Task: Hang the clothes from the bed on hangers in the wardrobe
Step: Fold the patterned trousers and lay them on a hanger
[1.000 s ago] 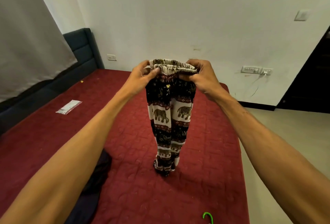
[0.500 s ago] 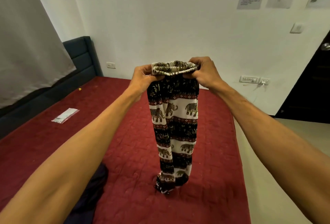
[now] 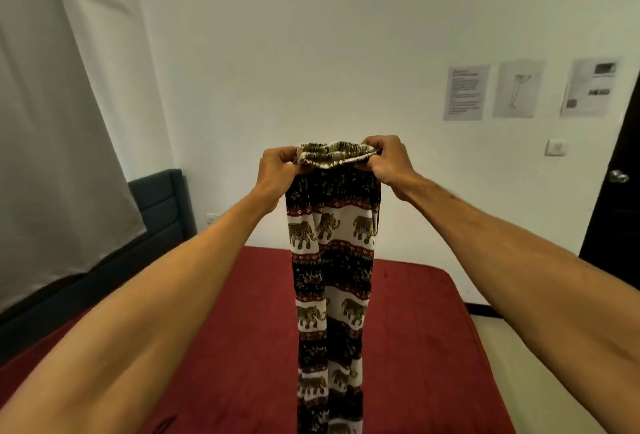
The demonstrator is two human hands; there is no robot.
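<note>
Red bed (image 3: 415, 347) below trousers (image 3: 330, 260), perhaps apart

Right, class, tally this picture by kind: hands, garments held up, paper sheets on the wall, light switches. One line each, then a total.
Hands: 2, left hand and right hand, both gripping the waistband
Garments: 1, the elephant-print trousers
Paper sheets: 3
Light switch: 1
Total: 7

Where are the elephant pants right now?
The pants hang mid-frame in the head view. The left hand grips one end of the waistband and the right hand the other, with the legs dangling over the red bed.
</note>
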